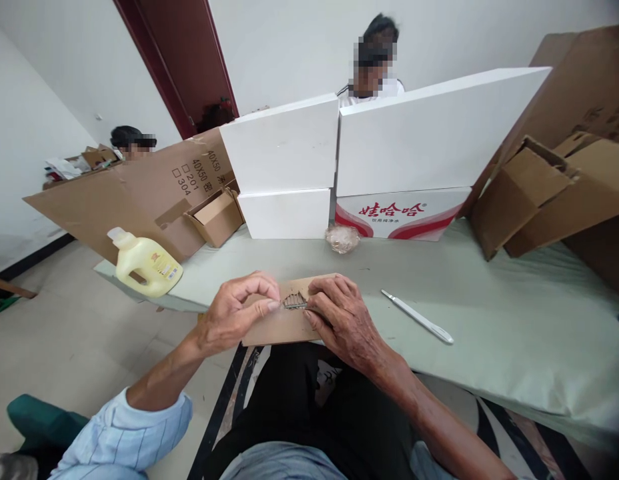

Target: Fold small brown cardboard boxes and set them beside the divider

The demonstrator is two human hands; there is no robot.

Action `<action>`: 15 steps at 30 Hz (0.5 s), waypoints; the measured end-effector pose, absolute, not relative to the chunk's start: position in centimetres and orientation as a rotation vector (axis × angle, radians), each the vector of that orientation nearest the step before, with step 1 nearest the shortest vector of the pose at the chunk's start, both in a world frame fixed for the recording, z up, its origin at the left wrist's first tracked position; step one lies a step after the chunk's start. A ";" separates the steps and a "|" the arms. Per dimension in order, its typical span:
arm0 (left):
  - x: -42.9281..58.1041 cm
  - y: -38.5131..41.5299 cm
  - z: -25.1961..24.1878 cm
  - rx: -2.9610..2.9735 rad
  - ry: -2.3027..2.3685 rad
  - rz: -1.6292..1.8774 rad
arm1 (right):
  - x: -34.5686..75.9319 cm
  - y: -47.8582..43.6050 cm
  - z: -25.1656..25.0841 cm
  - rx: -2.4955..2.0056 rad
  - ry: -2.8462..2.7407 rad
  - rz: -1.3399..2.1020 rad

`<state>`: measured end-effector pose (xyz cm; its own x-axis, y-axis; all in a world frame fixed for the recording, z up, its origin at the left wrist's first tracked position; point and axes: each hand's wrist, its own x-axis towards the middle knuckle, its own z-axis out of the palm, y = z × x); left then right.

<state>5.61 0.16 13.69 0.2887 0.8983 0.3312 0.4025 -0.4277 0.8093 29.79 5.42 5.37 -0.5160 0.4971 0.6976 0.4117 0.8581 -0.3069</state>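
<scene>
A small brown cardboard piece [277, 328] lies at the near edge of the pale green table [489, 313]. On it sits a little dark bundle of thin metal pieces [293, 301]. My left hand [239, 312] pinches the bundle's left end with curled fingers. My right hand [342, 319] presses on its right end, fingers closed together over it. Both hands rest on the cardboard piece.
A white slim tool [418, 318] lies right of my hands. A yellow jug [145, 261] stands at the table's left corner. A clear bag [342, 238] sits before white boards [389, 140]. Cardboard boxes [549, 193] crowd the right. Two people sit behind.
</scene>
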 end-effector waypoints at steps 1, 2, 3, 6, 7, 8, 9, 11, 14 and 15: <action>5.4 0.4 14.1 1.910 1.195 1.082 | 29.7 5.4 5.4 -0.657 -2.180 0.127; 5.3 0.9 14.5 1.875 1.231 1.081 | 29.7 5.4 5.4 -0.658 -2.179 0.126; 5.4 1.5 14.9 1.864 1.262 1.074 | 29.7 5.3 5.5 -0.658 -2.179 0.124; 6.1 4.8 15.9 1.943 1.296 1.029 | 29.6 4.9 5.7 -0.658 -2.177 0.113; 6.6 6.4 16.1 1.988 1.289 1.007 | 29.5 4.9 5.6 -0.659 -2.177 0.109; 7.2 8.2 16.2 2.034 1.271 0.985 | 29.5 4.8 5.6 -0.658 -2.175 0.104; 8.0 10.3 16.3 2.081 1.247 0.958 | 29.4 4.8 5.4 -0.660 -2.173 0.098; 10.0 14.9 15.9 2.159 1.186 0.903 | 29.4 4.8 5.1 -0.666 -2.173 0.085; 13.3 22.1 14.0 2.222 1.152 0.802 | 29.4 4.5 4.4 -0.692 -2.174 0.074; 14.3 24.3 13.1 2.231 1.157 0.776 | 29.4 4.4 4.2 -0.703 -2.176 0.072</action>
